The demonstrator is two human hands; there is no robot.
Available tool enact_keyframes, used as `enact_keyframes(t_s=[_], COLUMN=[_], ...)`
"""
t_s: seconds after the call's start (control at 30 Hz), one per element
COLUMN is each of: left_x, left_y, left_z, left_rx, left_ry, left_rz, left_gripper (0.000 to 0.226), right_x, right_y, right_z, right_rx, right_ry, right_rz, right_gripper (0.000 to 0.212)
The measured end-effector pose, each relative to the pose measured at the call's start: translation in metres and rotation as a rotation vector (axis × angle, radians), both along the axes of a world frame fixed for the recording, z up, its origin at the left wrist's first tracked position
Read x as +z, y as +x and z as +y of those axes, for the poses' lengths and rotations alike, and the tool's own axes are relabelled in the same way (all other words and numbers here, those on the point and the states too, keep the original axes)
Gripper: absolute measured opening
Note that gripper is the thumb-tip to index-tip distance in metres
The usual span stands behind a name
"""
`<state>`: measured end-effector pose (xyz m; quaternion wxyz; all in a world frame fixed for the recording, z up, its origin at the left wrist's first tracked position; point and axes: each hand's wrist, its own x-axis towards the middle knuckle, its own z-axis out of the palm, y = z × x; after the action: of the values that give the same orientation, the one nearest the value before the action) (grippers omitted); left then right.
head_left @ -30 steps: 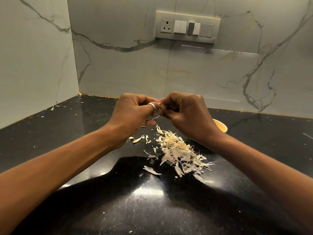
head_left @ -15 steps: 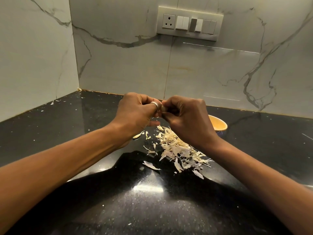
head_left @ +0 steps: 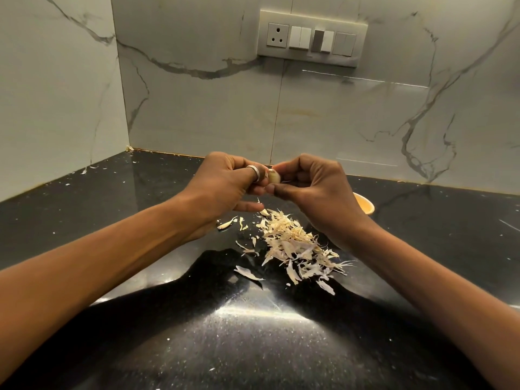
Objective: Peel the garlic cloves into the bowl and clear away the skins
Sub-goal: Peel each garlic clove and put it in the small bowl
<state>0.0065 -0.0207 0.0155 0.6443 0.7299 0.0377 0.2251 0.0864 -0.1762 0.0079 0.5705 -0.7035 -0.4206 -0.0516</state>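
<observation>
At the far left of the black desk (head_left: 253, 347), near the wall corner, only stray flecks of skin are noted.

Left hand (head_left: 225, 184): raised over the desk with its fingers curled. A silver ring (head_left: 254, 171) is worn on the digit that is pressed, with its neighbours, against the left side of the garlic clove (head_left: 274, 176). This hand is judged to be the steadying one.

Garlic clove: held in the air between the two hands, clear of the desk. Its visible face is pale and looks mostly bare. Whether skin is left on the far side cannot be told.

Pile of skins (head_left: 295, 246): heaped on the desk directly under the hands, with a few pieces strewn to its left. The clove seems to be worked over this spot so that peelings drop into one heap, which can be gathered easily later.

Right hand (head_left: 315, 187): fingers curled, thumb and fingertips pinched on the right side of the clove. It is judged to be the picking hand.

Bowl (head_left: 365, 205): yellow, mostly hidden behind the right wrist, contents not seen. It is set within short reach so that a finished clove can be dropped in. Peeling is judged under way; clearing is not yet begun.
</observation>
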Motion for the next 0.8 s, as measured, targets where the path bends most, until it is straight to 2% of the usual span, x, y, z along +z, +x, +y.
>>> enact_keyframes(t_s=[0.23,0.47,0.8], left_x=[0.001,0.001,0.002], left_y=[0.002,0.005,0.006], left_z=[0.001,0.008,0.013], left_rx=[0.029,0.087,0.127], left_ry=[0.043,0.109,0.143], left_rz=[0.035,0.045,0.074], left_gripper=[0.014,0.016,0.018], right_x=[0.003,0.009,0.011], right_y=[-0.002,0.000,-0.001], right_z=[-0.004,-0.009,-0.011], right_rx=[0.084,0.090,0.069], right_ry=[0.034,0.102,0.084], right_rz=[0.161,0.186,0.147], right_gripper=[0.027,0.025,0.025])
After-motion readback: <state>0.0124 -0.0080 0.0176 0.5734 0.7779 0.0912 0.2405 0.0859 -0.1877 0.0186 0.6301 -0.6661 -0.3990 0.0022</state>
